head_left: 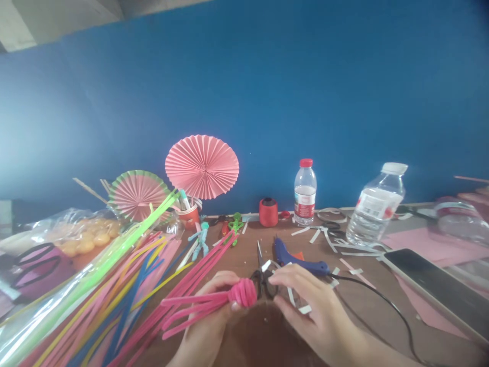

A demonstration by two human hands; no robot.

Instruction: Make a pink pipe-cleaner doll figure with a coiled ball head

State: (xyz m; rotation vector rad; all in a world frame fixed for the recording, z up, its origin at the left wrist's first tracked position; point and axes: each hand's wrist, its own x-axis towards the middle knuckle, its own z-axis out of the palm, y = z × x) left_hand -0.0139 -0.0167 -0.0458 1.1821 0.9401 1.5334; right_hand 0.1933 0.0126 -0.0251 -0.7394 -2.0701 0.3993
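1. Big blue wall [267, 92] across the back, brown tabletop [237, 259] in front of it, and wow is it cluttered.
2. From where I'm standing, the left hand [206, 326] is gripping a pink pipe-cleaner bundle [243, 292] near the front of the table. Coiled knob faces right, by the thumb tip; loose ends stick out left.
3. Right hand [311, 300] is palm-down, thumb and fingers parted, holding nothing I can spot. Fingertips are right by the handles of some black-handled scissors [259, 283]; can't tell if they're touching.
4. Blue glue gun [300, 261] lies just behind that hand, with its black cord [376, 290] looping past the forearm. White paper strips [304, 308] are scattered around there too.
5. Left side's crowded: long loose pipe cleaners [198, 269] run right up to the left hand.
6. Further back: pink pleated paper fan [202, 165], little light-blue pipe-cleaner figure [202, 239], red-capped water bottle [305, 199].
7. Smartphone [439, 290] sits off to the right.
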